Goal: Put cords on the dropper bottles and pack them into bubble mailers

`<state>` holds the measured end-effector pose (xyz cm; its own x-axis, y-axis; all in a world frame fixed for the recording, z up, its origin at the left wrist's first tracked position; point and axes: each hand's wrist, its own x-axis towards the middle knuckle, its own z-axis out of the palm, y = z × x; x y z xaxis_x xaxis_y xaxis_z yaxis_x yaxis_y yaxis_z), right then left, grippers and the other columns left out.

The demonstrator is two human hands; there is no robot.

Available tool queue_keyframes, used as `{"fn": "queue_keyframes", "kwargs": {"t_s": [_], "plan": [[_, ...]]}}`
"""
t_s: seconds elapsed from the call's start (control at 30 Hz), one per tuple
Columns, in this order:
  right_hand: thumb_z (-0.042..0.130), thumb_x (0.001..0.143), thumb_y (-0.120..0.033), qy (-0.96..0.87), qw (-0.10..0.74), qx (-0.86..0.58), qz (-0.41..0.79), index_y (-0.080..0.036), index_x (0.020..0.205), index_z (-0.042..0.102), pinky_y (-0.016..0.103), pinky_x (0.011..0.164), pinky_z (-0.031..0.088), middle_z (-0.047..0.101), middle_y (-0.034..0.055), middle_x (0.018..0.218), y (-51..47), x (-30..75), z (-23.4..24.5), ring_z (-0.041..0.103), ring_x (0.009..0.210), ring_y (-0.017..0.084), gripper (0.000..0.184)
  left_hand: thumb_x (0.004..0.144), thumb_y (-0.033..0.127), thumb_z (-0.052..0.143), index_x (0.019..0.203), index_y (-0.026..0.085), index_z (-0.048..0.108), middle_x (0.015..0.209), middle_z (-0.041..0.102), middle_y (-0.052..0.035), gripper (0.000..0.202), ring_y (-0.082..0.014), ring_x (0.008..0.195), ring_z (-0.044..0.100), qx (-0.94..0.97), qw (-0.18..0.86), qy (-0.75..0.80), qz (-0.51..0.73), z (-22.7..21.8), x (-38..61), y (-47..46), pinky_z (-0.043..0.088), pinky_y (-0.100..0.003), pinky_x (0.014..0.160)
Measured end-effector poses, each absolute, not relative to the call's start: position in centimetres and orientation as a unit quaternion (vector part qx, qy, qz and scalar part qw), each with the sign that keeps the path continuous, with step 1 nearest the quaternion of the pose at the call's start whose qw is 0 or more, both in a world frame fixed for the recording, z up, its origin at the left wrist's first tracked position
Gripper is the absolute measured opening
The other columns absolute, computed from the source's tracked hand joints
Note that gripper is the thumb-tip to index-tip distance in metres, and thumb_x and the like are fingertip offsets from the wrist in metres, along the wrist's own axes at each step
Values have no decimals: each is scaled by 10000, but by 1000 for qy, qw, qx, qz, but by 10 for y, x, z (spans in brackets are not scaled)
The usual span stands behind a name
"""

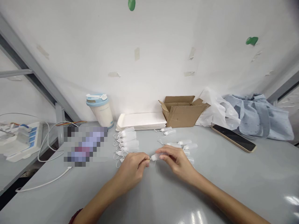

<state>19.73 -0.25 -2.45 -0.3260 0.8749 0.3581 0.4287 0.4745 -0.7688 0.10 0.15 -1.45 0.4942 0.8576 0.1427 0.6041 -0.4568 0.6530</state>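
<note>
One small white bottle [154, 157] is between the two hands, in front of the cardboard box [183, 115] and a little to its left. The left hand [135, 168] has thumb and forefinger pinched together at the bottle's narrow tip; the right hand [178, 163] has its fingers closed on the body. The bottle lies nearly level, its long axis running sideways from hand to hand, tip pointing left, and a thin loop hangs below it.

On the bench [163, 199], left of the box and nearer the person, at least five bottles in a row [130, 144] lie with their tips leftward. Directly in front of the box are at least seven scattered bottles [191, 146], some partly hidden by the right hand. One stack of white envelopes [142, 121] sits just left of the box, with one tumbler [102, 113] farther left. Right of it are one plastic bag [216, 113], one phone [233, 137] and one cloth bag [275, 119].
</note>
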Motion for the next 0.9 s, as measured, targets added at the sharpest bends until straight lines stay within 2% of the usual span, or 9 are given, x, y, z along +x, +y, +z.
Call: {"fn": "queue_keyframes", "kwargs": {"t_s": [0.23,0.4,0.47,0.63,0.77,0.83,0.9], "plan": [[456,895,-258,-767,395,-425,274,-190,942,661,289,600,444,647,47,782,-2,198,-24,564,672,152,221,844,190,435,715,174,596,559,568,20,207,-118,529,495,808,284,462,229,-14,3,1,368,-227,547],[467,889,-289,-753,396,-440,286,-189,961,654,253,532,404,621,32,741,-2,198,-18,516,609,134,224,815,271,535,845,175,615,733,648,-1,128,-130,626,552,786,302,483,238,-7,4,2,402,-229,577],[472,883,-291,-746,402,-448,286,-186,958,647,246,519,394,611,24,721,-2,199,-17,507,595,129,217,808,290,550,862,178,624,731,647,1,145,-132,635,551,778,303,495,241,-5,3,2,406,-232,585],[483,875,-337,-719,409,-473,305,-183,936,634,232,470,376,562,-3,627,-3,199,-17,472,526,112,224,837,319,498,826,184,644,668,626,6,199,-129,607,530,765,321,500,248,-3,4,3,388,-226,555],[504,868,-392,-704,386,-469,369,-181,965,599,214,435,369,477,-47,537,0,200,-19,452,472,96,251,846,340,476,770,172,633,666,614,1,242,-115,575,512,741,387,487,252,3,0,5,395,-222,555],[507,865,-412,-694,383,-463,397,-186,1011,558,215,445,402,518,-43,594,4,203,-20,481,479,94,273,830,370,503,744,169,625,651,597,7,251,-106,549,500,719,434,483,248,10,-11,9,398,-219,547],[476,882,-410,-697,398,-473,363,-189,1048,522,230,486,454,588,-8,717,12,210,-22,535,530,103,280,816,400,522,686,168,604,577,550,25,278,-97,507,471,700,456,489,252,19,-27,16,372,-213,513]]}}
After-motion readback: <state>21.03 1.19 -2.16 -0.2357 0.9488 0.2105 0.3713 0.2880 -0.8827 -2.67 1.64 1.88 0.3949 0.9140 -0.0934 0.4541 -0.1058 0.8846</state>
